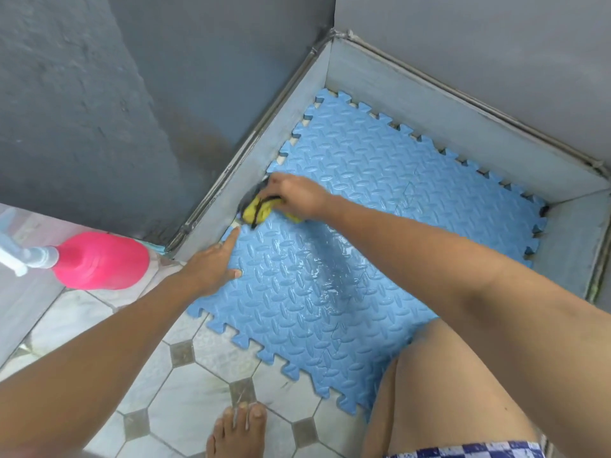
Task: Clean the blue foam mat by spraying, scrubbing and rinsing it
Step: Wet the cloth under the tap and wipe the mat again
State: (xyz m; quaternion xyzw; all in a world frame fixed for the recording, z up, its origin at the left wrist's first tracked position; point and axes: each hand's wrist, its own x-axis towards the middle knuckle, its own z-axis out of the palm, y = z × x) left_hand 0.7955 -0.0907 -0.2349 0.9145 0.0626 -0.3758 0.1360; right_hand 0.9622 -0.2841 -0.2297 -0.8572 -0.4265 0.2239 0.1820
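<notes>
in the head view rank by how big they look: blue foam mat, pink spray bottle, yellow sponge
1. blue foam mat, by far
2. pink spray bottle, likely nearer the camera
3. yellow sponge, partly hidden by the right hand

I see dark grey plastered walls (99, 94) meeting in a corner at 12 o'clock. A low pale-grey kerb (463, 133) runs along their foot from 9 round to 3 o'clock. Floor (198, 391) at 7 o'clock: pale octagonal tiles, small dark square insets, grubby. Light even, diffuse.
</notes>
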